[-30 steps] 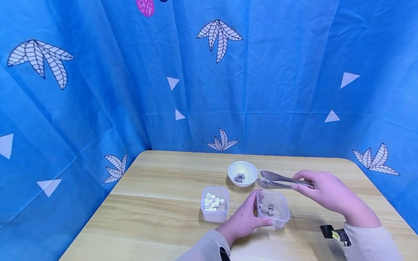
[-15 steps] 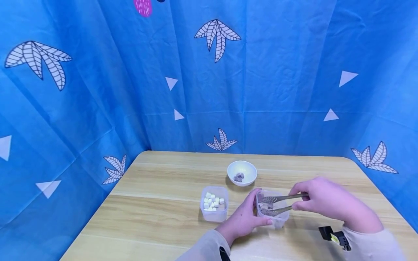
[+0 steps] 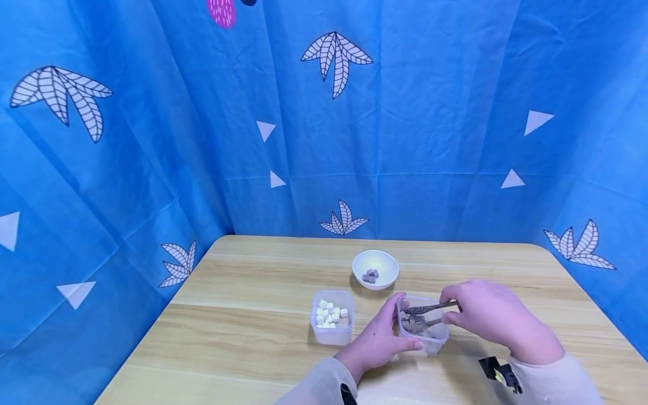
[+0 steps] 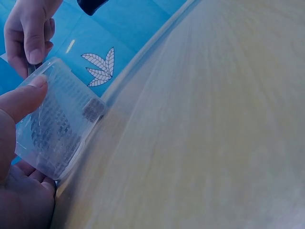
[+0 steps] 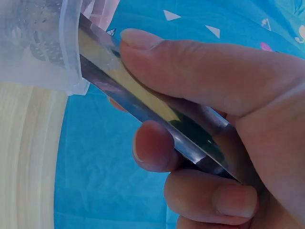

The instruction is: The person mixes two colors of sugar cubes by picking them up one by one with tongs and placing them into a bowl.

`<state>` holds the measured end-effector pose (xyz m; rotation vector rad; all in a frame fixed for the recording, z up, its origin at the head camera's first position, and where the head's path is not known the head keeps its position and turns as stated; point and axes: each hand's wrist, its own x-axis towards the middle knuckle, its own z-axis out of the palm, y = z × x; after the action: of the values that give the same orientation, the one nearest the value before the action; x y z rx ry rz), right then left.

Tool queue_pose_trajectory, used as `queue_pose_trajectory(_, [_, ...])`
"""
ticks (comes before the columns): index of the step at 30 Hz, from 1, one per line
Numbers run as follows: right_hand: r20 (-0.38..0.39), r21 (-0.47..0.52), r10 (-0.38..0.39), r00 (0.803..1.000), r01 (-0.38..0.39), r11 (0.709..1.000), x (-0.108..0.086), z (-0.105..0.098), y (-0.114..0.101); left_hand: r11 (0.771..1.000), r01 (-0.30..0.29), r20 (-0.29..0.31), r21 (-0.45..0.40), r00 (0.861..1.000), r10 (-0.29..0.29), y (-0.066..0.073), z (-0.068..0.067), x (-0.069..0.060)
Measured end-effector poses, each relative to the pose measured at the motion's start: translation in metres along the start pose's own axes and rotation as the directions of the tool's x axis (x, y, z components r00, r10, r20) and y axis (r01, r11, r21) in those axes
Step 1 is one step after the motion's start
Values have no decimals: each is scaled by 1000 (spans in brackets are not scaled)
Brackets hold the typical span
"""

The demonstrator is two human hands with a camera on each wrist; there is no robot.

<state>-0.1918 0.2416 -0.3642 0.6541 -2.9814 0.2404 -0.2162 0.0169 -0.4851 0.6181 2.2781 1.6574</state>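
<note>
My left hand (image 3: 378, 341) grips a clear plastic container (image 3: 436, 333) from its left side, fingers behind and thumb along the front. Dark brownish cubes (image 4: 93, 109) lie inside that container. Metal tongs (image 5: 143, 100) are held in my right hand (image 3: 493, 315), with thumb and fingers around the arms. Their perforated ends reach down into the container among the cubes; whether a cube sits between them I cannot tell. Just behind stands a white bowl (image 3: 388, 275) with several similar dark cubes (image 3: 371, 276) in it.
Left of my left hand, a second clear container (image 3: 334, 338) holds several white cubes (image 3: 329, 314). Everything stands on a wooden table (image 3: 243, 315). A blue patterned curtain (image 3: 430, 140) hangs along the table's back and sides.
My right hand has moved the tongs from beside the bowl down and forward into the right container, and their ends have drawn closer together. My left hand has stayed on the container.
</note>
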Motion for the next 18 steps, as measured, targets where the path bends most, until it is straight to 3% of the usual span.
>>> queue_pose_trajectory(9, [-23, 6, -35, 999, 35, 999, -3, -7, 3, 1000, 6, -5, 18, 1000, -6, 2, 0, -2])
queue_pose_trajectory(18, [-70, -11, -92, 993, 91, 996, 0, -2, 6, 1000, -5, -1, 20, 1000, 5, 3, -1, -2])
